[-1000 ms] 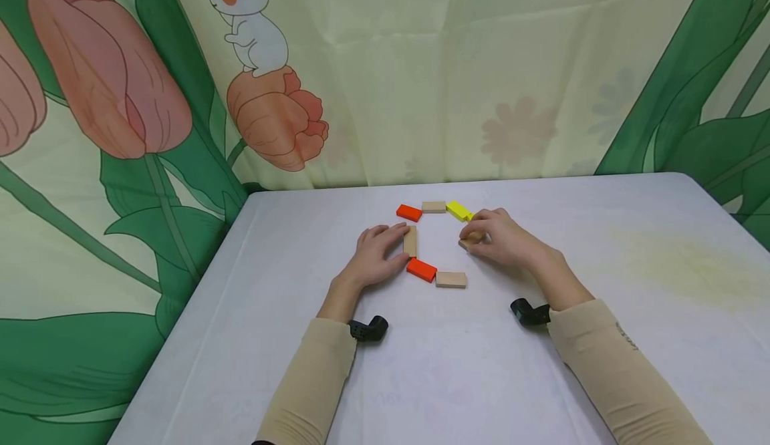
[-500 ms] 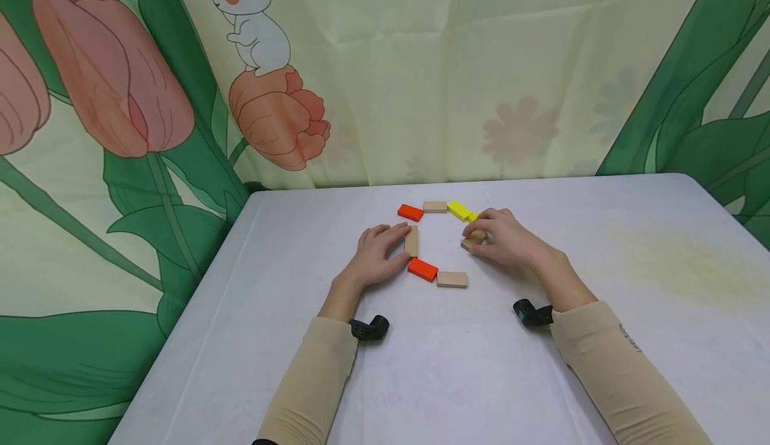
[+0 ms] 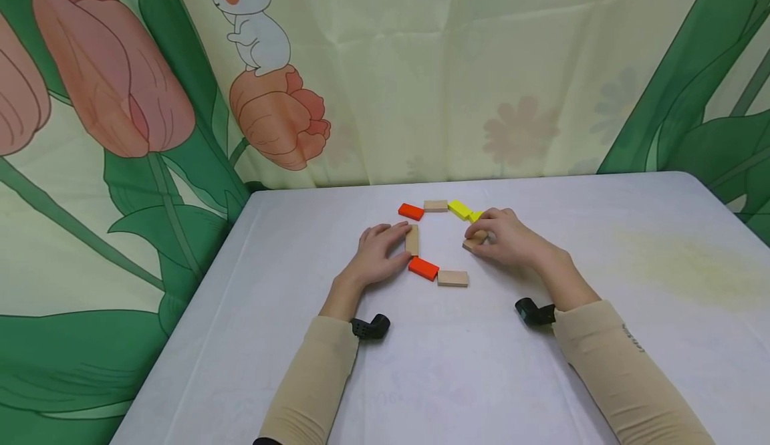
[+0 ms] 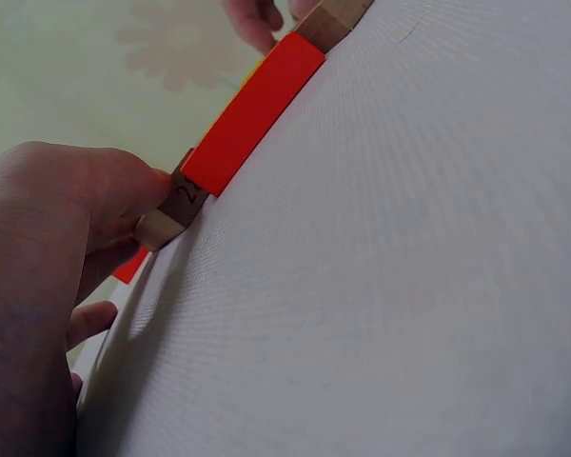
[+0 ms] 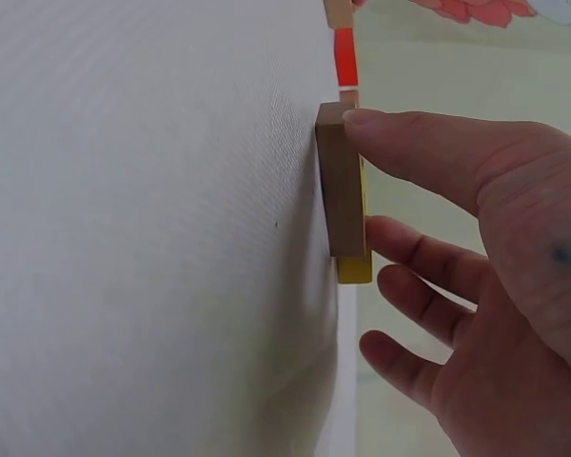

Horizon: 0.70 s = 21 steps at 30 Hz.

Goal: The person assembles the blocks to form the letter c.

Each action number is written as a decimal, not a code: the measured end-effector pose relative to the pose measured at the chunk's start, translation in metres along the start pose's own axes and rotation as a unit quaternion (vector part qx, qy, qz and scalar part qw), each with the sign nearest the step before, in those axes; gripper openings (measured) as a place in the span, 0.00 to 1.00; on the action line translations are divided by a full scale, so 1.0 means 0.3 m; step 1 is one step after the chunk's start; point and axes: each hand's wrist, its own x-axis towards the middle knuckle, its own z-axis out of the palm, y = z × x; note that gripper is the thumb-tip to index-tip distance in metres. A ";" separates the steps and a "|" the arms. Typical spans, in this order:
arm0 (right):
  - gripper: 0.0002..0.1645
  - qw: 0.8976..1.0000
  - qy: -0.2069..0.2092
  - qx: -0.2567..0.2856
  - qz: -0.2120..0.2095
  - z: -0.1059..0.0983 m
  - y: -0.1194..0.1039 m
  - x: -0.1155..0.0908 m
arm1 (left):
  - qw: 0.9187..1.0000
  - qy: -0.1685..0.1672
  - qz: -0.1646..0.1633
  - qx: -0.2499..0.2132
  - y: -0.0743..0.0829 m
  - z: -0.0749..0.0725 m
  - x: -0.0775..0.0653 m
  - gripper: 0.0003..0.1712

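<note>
On the white-covered table, my left hand [image 3: 375, 258] spans a plain wooden block [image 3: 412, 241], its thumb and forefinger at the two ends. In the left wrist view the thumb touches this wooden block [image 4: 162, 228], which has a dark mark on its end. My right hand [image 3: 508, 238] pinches another plain wooden block [image 3: 474, 240] by its ends, partly hiding it. The right wrist view has the thumb against the near end of that wooden block [image 5: 341, 186], low at the cloth, while the other fingers spread apart. A red block [image 3: 424, 268] adjoins the left block's near end.
A red block [image 3: 411, 212], a wooden block [image 3: 436, 206] and a yellow block [image 3: 460, 210] form the far side of an unclosed ring. A second yellow block [image 3: 475, 216] shows partly by the right fingers. Another wooden block [image 3: 452, 278] lies nearest me. A printed curtain [image 3: 421, 97] hangs behind the table.
</note>
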 end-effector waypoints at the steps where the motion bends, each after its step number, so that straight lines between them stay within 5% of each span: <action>1: 0.11 1.000 -0.001 0.000 0.001 -0.002 0.000 0.000 | 1.000 0.000 0.000 0.000 0.000 0.000 0.001 0.36; 21: 0.11 1.000 -0.002 0.010 -0.009 0.001 -0.001 -0.024 | 1.000 -0.001 -0.001 0.002 0.003 0.000 -0.003 0.35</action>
